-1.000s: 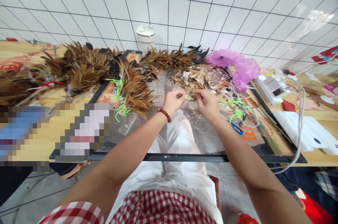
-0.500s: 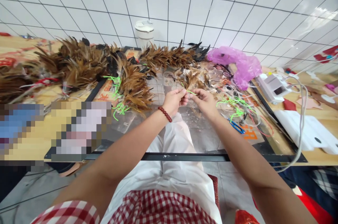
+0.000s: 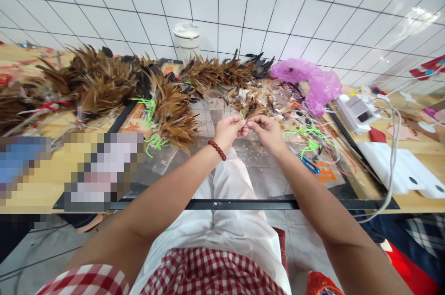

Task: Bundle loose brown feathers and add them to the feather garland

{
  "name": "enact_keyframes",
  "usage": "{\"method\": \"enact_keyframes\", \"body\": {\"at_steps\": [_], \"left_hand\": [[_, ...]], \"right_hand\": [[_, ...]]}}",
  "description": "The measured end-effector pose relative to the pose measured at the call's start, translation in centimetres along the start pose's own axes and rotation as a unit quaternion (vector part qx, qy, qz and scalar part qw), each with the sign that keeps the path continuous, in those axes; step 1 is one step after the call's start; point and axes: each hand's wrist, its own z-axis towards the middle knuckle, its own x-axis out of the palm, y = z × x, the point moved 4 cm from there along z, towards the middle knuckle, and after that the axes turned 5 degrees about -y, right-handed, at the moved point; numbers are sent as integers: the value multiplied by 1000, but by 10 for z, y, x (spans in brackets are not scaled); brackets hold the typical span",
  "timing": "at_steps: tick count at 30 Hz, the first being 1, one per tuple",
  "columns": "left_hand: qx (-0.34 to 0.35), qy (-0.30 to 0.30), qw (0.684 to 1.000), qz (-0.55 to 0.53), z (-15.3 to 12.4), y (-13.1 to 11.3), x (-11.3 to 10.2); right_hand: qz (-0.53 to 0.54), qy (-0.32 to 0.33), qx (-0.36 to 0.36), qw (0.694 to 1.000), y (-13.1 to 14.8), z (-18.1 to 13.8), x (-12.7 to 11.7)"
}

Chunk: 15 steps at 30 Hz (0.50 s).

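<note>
My left hand (image 3: 230, 132), with a beaded bracelet at the wrist, is closed in a pinch over the glass tabletop. A short end of bright green string (image 3: 241, 113) sticks up from its fingertips. My right hand (image 3: 266, 133) pinches right against it, fingertips meeting; whatever lies between its fingers is hidden. Just beyond the hands is a loose heap of brown and white feathers (image 3: 252, 101). More green strings (image 3: 309, 135) lie right of my right hand, close to blue-handled scissors (image 3: 308, 164). Left of my hands lies a bundle of brown feathers (image 3: 175, 114) with green string by it.
Feather bundles (image 3: 100, 79) fill the back left. A white lidded cup (image 3: 187, 40) stands by the tiled wall. At the right are a pink plastic bag (image 3: 313, 84), a white device (image 3: 358, 112) and a cable (image 3: 394, 160). A black edge strip (image 3: 239, 204) runs along the front.
The green string, which stretched toward my right hand, now shows as a short end upright at my left fingertips. My fingertips have drawn closer together. The view has shifted slightly.
</note>
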Motion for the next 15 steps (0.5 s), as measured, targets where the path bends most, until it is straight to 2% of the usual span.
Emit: {"method": "enact_keyframes", "body": {"at_steps": [3, 7, 10, 15], "left_hand": [[1, -19, 1000, 10, 1, 1, -1], [-1, -8, 1000, 28, -1, 0, 2], [-14, 11, 1000, 19, -5, -1, 5], [-11, 16, 1000, -12, -4, -4, 2]], "right_hand": [[-58, 9, 1, 998, -3, 1, -1], [-165, -52, -47, 984, -2, 5, -10], [-193, -78, -63, 976, 1, 6, -14], [-120, -7, -8, 993, 0, 3, -5]]}}
